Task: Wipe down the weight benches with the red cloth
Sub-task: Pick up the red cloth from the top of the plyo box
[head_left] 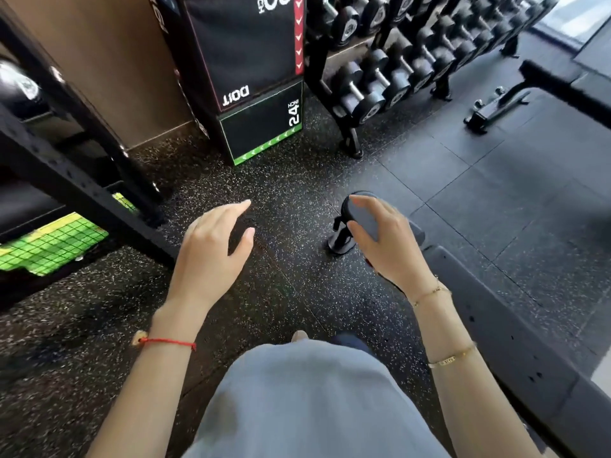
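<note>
Head view: I stand over the speckled floor (291, 180) with both hands out in front of me. My right hand (385, 241) rests on the round pad (362, 214) at the near end of a bench (489, 312), fingers curled over its top and thumb against its side. I judge this hold to be for steadying or shifting the bench, not wiping, since no cloth lies under the palm. My left hand (213, 247) hangs in the air over the floor, fingers loosely spread and slightly bent, holding nothing and touching nothing.

The red cloth is not in sight anywhere in this view; I cannot tell where it is. The only red on me is a thread bracelet (167, 342) on the left wrist.

The bench runs from the pad back along my right side, its black top bare of any cloth. A second bench (562, 81) stands well apart at the far right, its foot (492, 109) on the grey mats. Beyond, the dumbbell rack (396, 71) lines the wall, beside stacked jump boxes (261, 127). A black frame (76, 190) crosses the left side.

Judgement: wiping is not under way at this moment. With neither hand holding the cloth, it must be fetched before either bench can be wiped.
</note>
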Action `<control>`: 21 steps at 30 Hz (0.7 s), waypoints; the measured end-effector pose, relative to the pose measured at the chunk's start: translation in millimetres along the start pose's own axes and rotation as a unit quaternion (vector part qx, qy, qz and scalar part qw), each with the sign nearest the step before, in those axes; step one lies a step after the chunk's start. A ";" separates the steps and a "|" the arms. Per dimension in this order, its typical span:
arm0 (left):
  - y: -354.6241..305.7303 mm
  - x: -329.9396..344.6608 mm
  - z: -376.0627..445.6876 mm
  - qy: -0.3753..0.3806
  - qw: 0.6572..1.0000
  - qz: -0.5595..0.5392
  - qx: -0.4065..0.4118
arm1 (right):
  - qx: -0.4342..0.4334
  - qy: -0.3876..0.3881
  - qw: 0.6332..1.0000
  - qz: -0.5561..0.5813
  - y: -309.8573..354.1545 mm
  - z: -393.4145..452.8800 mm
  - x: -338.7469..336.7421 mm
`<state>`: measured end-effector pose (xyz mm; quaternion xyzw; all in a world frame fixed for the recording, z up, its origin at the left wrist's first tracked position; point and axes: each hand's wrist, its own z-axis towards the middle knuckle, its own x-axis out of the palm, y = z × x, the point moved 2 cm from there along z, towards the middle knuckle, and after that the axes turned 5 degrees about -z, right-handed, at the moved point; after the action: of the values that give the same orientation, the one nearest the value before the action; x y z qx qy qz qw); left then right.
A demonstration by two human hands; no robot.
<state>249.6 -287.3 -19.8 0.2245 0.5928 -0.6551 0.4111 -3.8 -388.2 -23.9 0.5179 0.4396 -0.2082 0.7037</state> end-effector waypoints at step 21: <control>133.6 -17.1 359.7 -0.073 0.993 0.031 -0.088 | -0.099 0.049 0.994 0.013 5.5 438.0 49.2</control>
<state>436.2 -622.9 -14.9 0.1571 0.6094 -0.6021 0.4914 202.8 -777.5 -28.2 0.4613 0.4852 -0.1289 0.7316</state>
